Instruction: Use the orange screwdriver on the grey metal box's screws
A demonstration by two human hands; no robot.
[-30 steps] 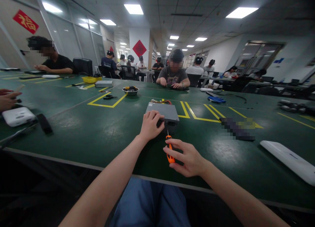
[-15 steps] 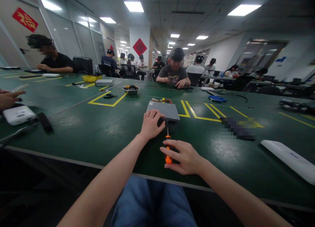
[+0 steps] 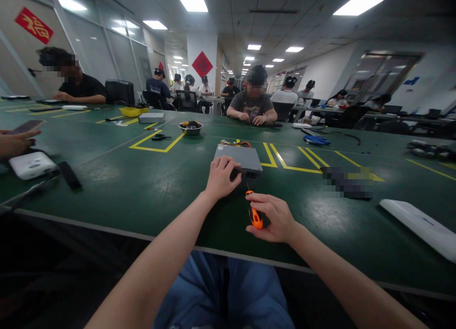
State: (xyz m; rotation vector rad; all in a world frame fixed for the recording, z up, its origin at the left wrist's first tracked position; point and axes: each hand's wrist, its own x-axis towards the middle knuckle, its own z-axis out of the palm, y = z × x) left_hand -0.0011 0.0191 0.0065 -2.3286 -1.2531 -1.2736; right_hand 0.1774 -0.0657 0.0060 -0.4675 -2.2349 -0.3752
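Observation:
A grey metal computer power supply [image 3: 245, 157] lies on the green table, its socket side facing me and coloured wires at its back. My left hand [image 3: 223, 176] grips its near left edge, fingers on top and thumb down the front. In my right hand [image 3: 272, 217] is an orange and black screwdriver [image 3: 255, 217], held by its handle between fingers and thumb. Its thin shaft points up and away at the front face of the power supply, below the socket. Whether the tip touches the case I cannot tell.
A metal bowl [image 3: 190, 128] with small tools or parts stands beyond, left of the power supply. Black scissors or pliers [image 3: 161, 137] lie near it. To the right are a long white device [image 3: 416, 227] and blue gloves [image 3: 316, 140]. A white box [image 3: 32, 165] sits left; a person [image 3: 252, 101] sits opposite.
My right hand and the screwdriver have shifted slightly right and up, and the screwdriver now leans more. My left hand stays on the power supply. At far left, a person's hand has turned a phone.

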